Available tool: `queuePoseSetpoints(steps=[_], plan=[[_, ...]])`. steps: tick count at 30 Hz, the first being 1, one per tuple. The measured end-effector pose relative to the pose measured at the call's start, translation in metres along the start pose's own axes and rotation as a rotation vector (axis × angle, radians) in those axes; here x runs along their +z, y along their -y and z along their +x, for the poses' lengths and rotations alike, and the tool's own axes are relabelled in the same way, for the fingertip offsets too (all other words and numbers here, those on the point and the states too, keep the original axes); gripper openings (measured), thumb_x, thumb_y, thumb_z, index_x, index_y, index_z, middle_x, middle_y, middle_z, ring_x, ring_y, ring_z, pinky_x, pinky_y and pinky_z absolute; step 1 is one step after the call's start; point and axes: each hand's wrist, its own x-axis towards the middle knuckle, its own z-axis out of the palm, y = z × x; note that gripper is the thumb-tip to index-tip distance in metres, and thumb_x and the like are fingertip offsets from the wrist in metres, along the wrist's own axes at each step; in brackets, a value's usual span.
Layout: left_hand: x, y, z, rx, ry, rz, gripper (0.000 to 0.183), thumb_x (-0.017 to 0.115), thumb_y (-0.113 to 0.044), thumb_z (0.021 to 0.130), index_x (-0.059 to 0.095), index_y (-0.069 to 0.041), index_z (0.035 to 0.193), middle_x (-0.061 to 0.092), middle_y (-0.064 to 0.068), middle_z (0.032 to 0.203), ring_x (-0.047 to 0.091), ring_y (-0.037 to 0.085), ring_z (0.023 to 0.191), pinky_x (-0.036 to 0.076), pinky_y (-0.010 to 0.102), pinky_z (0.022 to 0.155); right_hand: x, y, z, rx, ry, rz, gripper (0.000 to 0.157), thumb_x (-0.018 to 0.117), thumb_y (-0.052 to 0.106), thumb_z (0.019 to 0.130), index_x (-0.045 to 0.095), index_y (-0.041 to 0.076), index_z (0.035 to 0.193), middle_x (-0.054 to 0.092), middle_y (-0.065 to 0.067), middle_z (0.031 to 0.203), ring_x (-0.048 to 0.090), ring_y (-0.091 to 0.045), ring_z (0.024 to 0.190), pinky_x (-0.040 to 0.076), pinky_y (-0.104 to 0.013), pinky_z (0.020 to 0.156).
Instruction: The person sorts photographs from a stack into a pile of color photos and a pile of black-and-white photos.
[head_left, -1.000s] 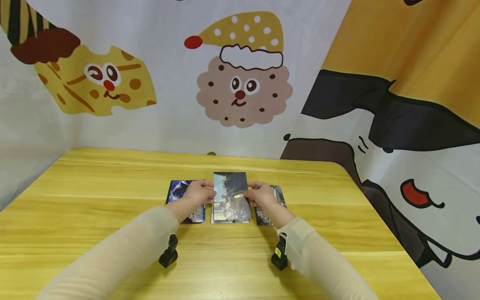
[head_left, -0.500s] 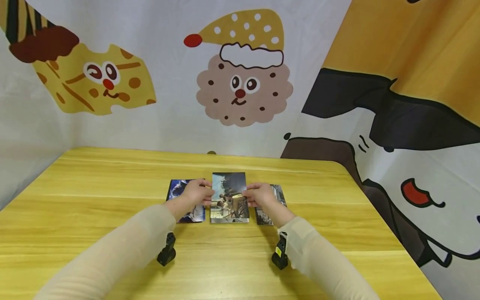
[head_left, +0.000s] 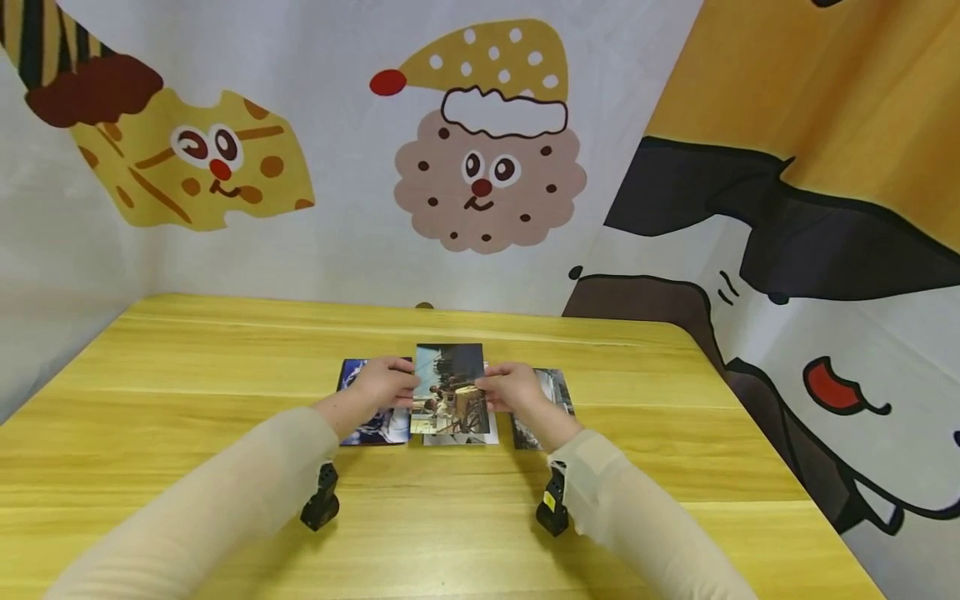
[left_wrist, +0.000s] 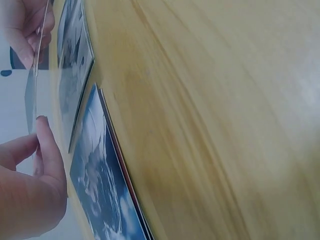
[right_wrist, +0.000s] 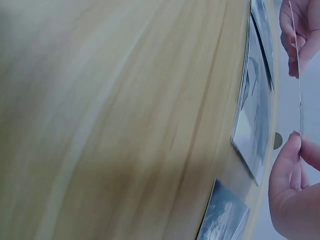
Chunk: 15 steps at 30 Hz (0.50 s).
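Both hands pinch one photo card (head_left: 450,385) by its side edges, my left hand (head_left: 378,387) at its left and my right hand (head_left: 513,388) at its right. Seen edge-on in the two wrist views, the card is raised off the table. Beneath it lies a middle stack of photo cards (right_wrist: 256,110), mostly covered by the held card in the head view. A stack with a blue and white picture (left_wrist: 102,170) lies under the left hand. A greyish photo stack (right_wrist: 225,215) lies at the right, partly hidden by the right hand.
The three stacks sit in a row on a yellow wood-grain table (head_left: 450,525). A cartoon-printed curtain (head_left: 345,267) hangs behind the table's far edge. Each wrist carries a small black camera (head_left: 321,500).
The held photo card has shifted left and slightly up with both hands, uncovering the lower and right edges of the middle stack. Its glare has faded, so the picture shows clearly.
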Motion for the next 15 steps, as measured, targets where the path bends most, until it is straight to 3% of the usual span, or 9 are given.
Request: queuePoseSetpoints(steps=[2,8,15], plan=[[-0.002,-0.001,-0.001,-0.006,-0.005,0.007,0.041,0.053,-0.007,0.093,0.045,0.006,0.132,0.057,0.022,0.112,0.060,0.022,0.088,0.058,0.028,0.074,0.002,0.001,-0.001,-0.006,-0.011,-0.002,0.030,0.066,0.004,0.085,0.060,-0.003,0.113,0.060,-0.004,0.075,0.050,-0.009,0.051,0.049,-0.019,0.047],[-0.011,-0.003,-0.003,-0.017,-0.030,-0.014,0.040,0.056,-0.007,0.092,0.048,0.006,0.130,0.058,0.008,0.087,0.057,0.011,0.067,0.059,0.027,0.067,0.008,0.006,-0.005,-0.033,-0.026,0.002,0.031,0.068,0.006,0.084,0.062,-0.001,0.113,0.062,-0.003,0.072,0.051,-0.011,0.050,0.048,-0.021,0.047],[-0.019,-0.003,-0.006,-0.007,-0.047,-0.015,0.041,0.057,-0.006,0.091,0.048,0.007,0.129,0.059,0.008,0.086,0.058,0.009,0.065,0.059,0.025,0.066,0.015,0.012,-0.006,-0.034,-0.004,0.036,0.030,0.067,0.003,0.084,0.062,-0.003,0.113,0.062,-0.004,0.075,0.051,-0.011,0.053,0.050,-0.022,0.051]])
